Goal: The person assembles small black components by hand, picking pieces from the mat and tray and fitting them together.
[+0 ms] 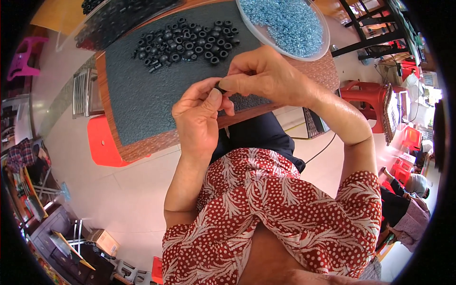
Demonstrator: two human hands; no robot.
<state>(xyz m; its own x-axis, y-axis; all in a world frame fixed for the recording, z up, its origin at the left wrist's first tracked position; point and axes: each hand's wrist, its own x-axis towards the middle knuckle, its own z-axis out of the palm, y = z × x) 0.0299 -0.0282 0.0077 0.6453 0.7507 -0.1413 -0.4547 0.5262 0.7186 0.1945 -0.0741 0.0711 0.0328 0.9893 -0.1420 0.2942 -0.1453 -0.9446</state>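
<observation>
Above the near edge of the table, my two hands meet over a small black ring-like piece (220, 87). Thumb and fingers of my left hand (199, 111) pinch it from the left. My right hand (266, 78) comes in from the right, its thumb and fingertips closed at the same piece; whether they hold a second small part is hidden. Beyond my hands, a loose spread of small black round pieces with holes (190, 42) lies on the dark textured mat (137, 104).
A round translucent tray (323, 45) of small clear-blue pieces (289, 23) stands at the table's far right. At the far left is a clear bin (118, 23) of black parts. A red stool (102, 142) stands left of the wooden table edge (166, 140); another person (403, 204) sits far right.
</observation>
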